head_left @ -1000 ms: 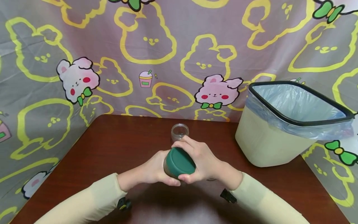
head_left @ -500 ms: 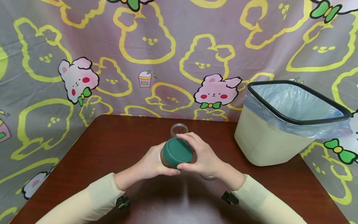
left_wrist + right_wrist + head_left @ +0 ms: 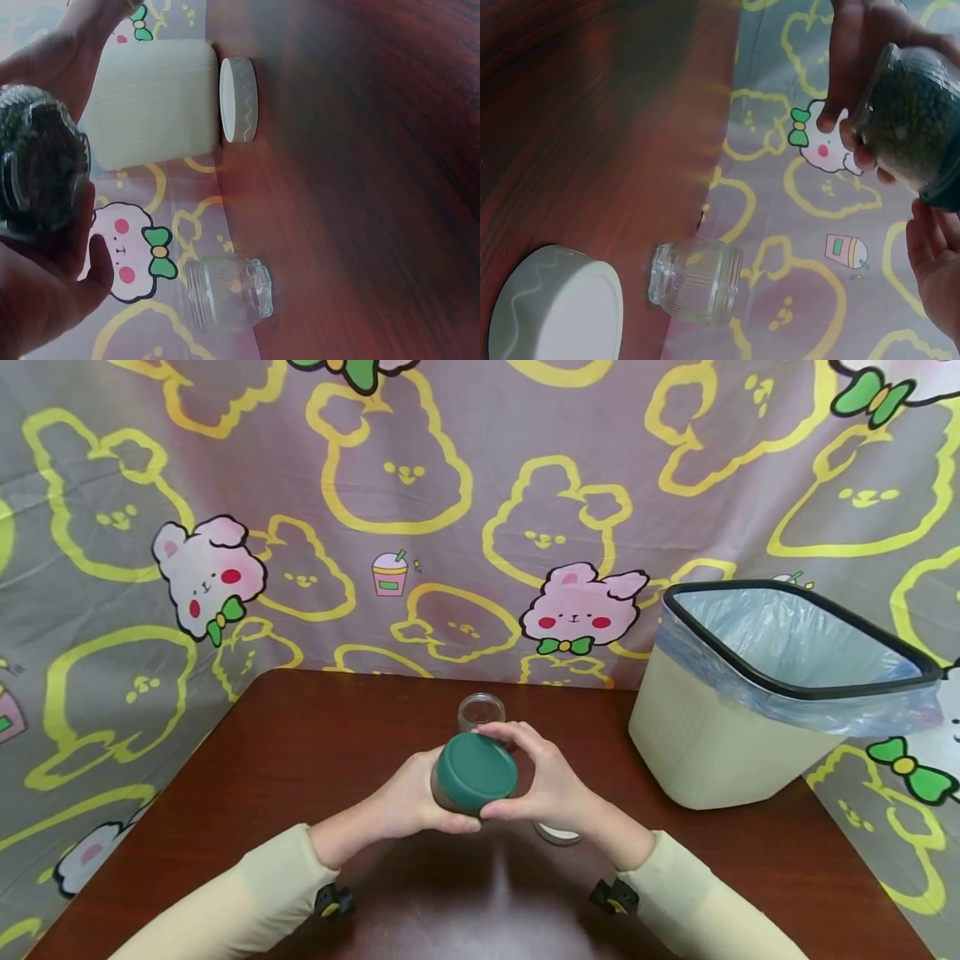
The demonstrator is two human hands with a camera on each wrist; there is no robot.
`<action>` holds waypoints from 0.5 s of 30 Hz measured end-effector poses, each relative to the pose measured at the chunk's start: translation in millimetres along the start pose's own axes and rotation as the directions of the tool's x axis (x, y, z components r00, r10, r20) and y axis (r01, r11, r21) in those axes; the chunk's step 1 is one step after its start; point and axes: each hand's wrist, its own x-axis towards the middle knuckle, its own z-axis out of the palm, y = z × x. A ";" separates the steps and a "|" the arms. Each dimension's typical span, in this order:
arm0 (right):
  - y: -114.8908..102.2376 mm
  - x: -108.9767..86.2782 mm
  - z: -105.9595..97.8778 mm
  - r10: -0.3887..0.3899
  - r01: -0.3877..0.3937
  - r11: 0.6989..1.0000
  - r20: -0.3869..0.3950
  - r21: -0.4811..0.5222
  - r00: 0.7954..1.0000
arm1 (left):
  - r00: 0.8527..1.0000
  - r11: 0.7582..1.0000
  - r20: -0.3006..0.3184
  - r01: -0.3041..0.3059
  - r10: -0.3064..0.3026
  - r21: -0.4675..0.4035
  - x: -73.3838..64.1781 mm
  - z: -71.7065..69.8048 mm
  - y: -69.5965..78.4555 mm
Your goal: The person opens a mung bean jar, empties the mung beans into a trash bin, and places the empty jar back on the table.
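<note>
Above the middle of the table, both hands hold a clear jar [image 3: 911, 120] of small greenish grains, with a green lid [image 3: 477, 770] on it. My left hand [image 3: 408, 793] grips the jar body from the left. My right hand [image 3: 553, 781] has thumb and fingers curled at opposite sides of the lid's rim. The lid tilts toward the head camera, which hides most of the jar body. Behind the hands stands an uncovered clear glass jar [image 3: 481, 711]. A white round lid [image 3: 581, 311] lies on the table, partly hidden by my right wrist in the head view.
A cream waste bin [image 3: 738, 735] with a black rim and a bluish plastic liner [image 3: 810, 635] stands at the right of the brown table [image 3: 315, 735]. A patterned cloth [image 3: 450, 485] hangs behind the table and along its sides.
The held jar has risen slightly, and its green lid shows more fully. My right hand has shifted from over the lid to its rim. More of the white lid shows.
</note>
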 end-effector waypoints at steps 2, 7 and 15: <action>0.3 0.2 -1.2 -0.022 0.021 1.000 0.022 0.020 1.000 | 1.000 1.000 0.023 -0.005 0.006 -0.024 -0.2 -0.9 -0.3; 1.1 -1.0 -4.6 -0.020 0.015 0.997 0.056 0.074 0.998 | 0.998 0.999 -0.049 0.026 -0.025 0.018 0.2 0.8 4.2; -8.8 -1.1 1.6 0.170 -0.175 0.983 -0.081 -0.051 0.982 | 0.952 0.978 -0.280 0.165 -0.124 0.128 -1.6 6.8 9.3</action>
